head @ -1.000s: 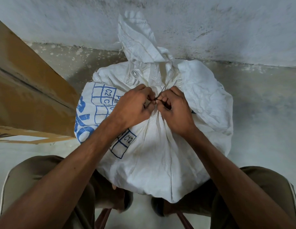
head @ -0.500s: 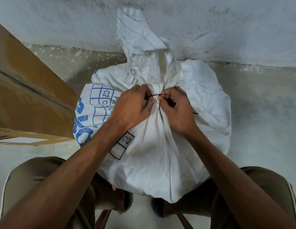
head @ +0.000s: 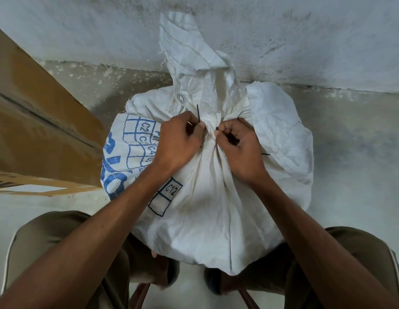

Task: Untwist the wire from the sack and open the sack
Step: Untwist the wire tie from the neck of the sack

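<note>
Head | sack neck upright | wire end up, left hand

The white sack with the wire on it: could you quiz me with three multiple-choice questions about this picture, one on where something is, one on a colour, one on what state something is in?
1. Where does the cardboard box stand relative to the sack?
A. to its left
B. to its right
C. on top of it

2. What colour is the printing on the sack?
A. red
B. blue
C. green

3. How is the sack's neck now?
A. spread wide open
B. cut off
C. bunched shut, with wire at it

Answers:
1 A: the cardboard box fills the left edge of the view, beside the sack.
2 B: the grid and letters are blue.
3 C: the left hand and right hand each pinch the dark wire at the gathered neck.
</note>
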A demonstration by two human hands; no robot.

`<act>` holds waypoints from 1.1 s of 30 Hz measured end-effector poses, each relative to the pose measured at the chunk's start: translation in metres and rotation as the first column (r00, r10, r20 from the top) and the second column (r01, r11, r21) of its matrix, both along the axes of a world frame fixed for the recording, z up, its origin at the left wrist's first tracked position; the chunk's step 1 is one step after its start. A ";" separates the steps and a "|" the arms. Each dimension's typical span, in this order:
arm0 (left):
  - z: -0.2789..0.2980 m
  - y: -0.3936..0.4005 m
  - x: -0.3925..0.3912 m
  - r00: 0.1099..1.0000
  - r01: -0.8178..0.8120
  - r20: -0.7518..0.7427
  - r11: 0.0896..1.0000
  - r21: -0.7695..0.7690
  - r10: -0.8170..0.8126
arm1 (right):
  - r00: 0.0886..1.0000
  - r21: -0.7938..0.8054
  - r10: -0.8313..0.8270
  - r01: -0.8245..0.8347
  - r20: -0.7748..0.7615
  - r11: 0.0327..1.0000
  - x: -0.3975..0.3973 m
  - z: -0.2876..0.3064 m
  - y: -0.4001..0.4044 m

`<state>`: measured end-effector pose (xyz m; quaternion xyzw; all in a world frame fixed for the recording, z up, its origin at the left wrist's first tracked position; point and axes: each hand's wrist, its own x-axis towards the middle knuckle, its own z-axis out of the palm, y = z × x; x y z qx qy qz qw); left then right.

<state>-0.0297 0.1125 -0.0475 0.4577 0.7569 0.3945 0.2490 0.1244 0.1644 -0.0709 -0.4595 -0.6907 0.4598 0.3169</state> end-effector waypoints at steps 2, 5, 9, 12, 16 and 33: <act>0.004 -0.004 0.004 0.992 0.010 -0.126 0.995 0.101 0.003 | 1.000 0.009 0.025 -0.025 0.002 1.000 0.000 0.000 0.000; 0.006 -0.004 0.002 0.975 -0.054 -0.189 0.945 0.322 0.120 | 0.998 0.028 0.067 -0.067 -0.002 0.997 0.001 0.001 0.001; 0.006 -0.004 -0.007 0.953 0.142 -0.297 0.953 0.266 -0.059 | 0.996 0.063 0.089 -0.088 -0.006 0.994 0.004 0.002 0.001; -0.003 -0.009 -0.008 0.907 0.321 -0.315 0.943 0.085 -0.280 | 0.994 0.058 0.108 -0.107 -0.011 0.993 0.005 0.003 0.003; -0.013 -0.005 -0.010 0.879 0.327 -0.368 0.945 -0.002 -0.304 | 0.996 0.024 0.092 -0.092 -0.005 0.995 0.005 0.005 0.005; 0.039 -0.066 0.002 0.955 0.245 0.124 0.953 0.176 -0.269 | 0.932 -0.167 -0.032 -0.031 -0.362 0.985 -0.015 0.111 -0.075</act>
